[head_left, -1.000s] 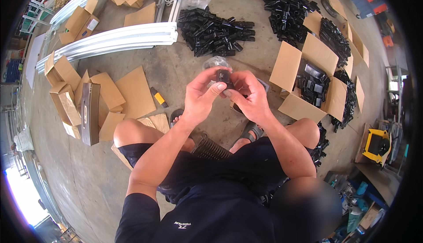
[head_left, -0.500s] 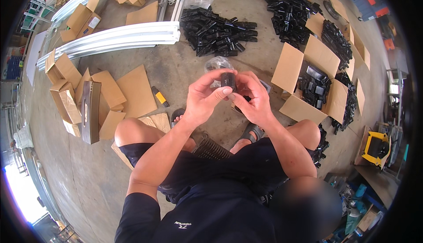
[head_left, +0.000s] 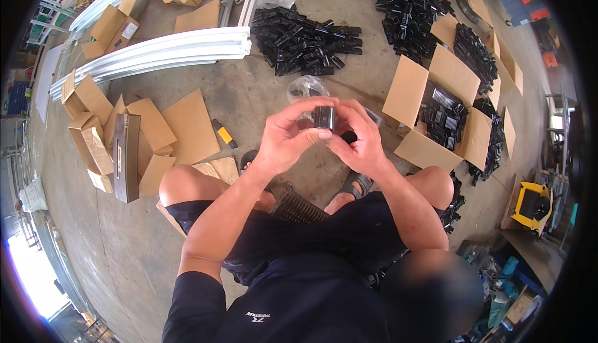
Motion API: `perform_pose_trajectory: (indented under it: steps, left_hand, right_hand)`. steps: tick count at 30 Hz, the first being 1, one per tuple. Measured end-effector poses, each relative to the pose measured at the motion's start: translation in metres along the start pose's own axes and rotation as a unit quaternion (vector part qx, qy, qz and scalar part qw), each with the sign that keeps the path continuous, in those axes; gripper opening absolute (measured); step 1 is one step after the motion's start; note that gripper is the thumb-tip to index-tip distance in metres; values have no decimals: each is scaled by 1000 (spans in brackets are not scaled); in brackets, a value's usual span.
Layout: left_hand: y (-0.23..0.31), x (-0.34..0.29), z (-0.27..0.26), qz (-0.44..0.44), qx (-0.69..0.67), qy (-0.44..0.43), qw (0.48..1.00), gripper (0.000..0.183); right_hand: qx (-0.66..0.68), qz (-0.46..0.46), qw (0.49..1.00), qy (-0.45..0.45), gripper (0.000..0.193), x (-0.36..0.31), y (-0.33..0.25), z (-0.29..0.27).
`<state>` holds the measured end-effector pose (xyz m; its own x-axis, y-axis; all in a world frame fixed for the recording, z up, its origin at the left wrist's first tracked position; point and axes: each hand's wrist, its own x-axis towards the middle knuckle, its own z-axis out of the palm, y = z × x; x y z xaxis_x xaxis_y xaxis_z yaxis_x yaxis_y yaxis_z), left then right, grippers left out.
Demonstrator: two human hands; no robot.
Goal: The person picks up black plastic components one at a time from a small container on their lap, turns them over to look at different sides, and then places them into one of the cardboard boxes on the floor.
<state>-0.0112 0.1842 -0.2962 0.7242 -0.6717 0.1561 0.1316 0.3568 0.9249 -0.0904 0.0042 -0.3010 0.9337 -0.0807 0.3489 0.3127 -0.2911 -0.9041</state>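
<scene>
Between my two hands, out in front of my knees, is a short glossy black plastic part (head_left: 324,117), squarish and tube-like. My left hand (head_left: 288,136) grips its left side, fingers over the far edge and thumb along the near one. On its right side the fingers and thumb of my right hand (head_left: 360,136) are closed. Another dark piece shows by the right palm, mostly hidden, and I cannot make out what it is. Just beyond my hands lies a crumpled clear plastic bag (head_left: 306,86) on the floor.
Heaps of black plastic parts (head_left: 305,41) lie ahead, with another pile (head_left: 408,22) farther right. An open carton (head_left: 430,153) of black parts stands right. White metal profiles (head_left: 156,53), flattened cardboard (head_left: 193,125) and a yellow-and-black tool (head_left: 225,135) lie left.
The black part has turned slightly in my fingers, so more of its shiny side faces me. Both hands keep their hold and have barely shifted.
</scene>
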Motion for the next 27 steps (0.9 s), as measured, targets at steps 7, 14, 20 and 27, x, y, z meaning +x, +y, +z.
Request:
perform_pose_trajectory:
  steps: [7,14,20,27]
  left_hand:
    - [2,1,2,14,55,-21,998,46]
    - [5,0,1,23,88,-27,995,43]
    - [9,1,0,36,143,-36,988,44]
    - [11,1,0,35,172,-36,984,45]
  right_hand:
    - [-30,-30,999,-7,45,-2,2,-7]
    - [-67,-52,996,-17,50,-2,1,-7]
    - [-75,-61,995,-19,51,-1,-1,-7]
    - [-105,-67,992,-31,51,1,-5,-12]
